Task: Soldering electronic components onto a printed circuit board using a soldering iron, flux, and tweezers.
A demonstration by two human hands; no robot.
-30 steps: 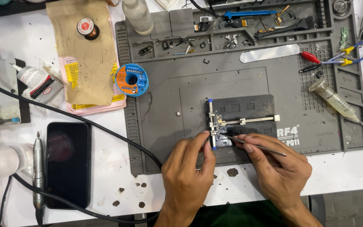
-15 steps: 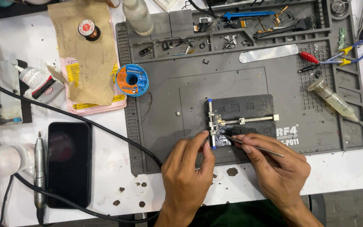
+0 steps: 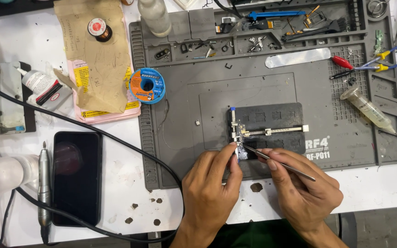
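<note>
While you look down from your head camera, your two hands meet near the front edge of the grey work mat [image 3: 184,110], just right of its middle. Your left hand [image 3: 210,181] has its fingertips pinched on the small circuit board [image 3: 240,149], which sits clamped at the front left corner of the black board holder [image 3: 276,117]. The board is tiny, and your fingers hide part of it, so you cannot tell what is on it. Your right hand [image 3: 306,195] is closed around thin metal tweezers [image 3: 279,163], and their tip touches the little board. A silver bar with a spring [image 3: 272,132] runs across the holder.

Along the back edge of the mat, small trays hold screws and bits too small to make out. A blue reel of solder wire [image 3: 147,86] lies at the mat's left edge. A clear syringe [image 3: 368,110] lies near the right edge, and red and yellow clips [image 3: 359,64] rest behind it.

On the white table [image 3: 116,183], left of the mat, a dark phone [image 3: 76,177] lies flat near the front edge. A black cable [image 3: 70,124] crosses behind it. At the table's left edge a clear bottle [image 3: 1,172] is cut off. Your arms run out of sight at the bottom.
</note>
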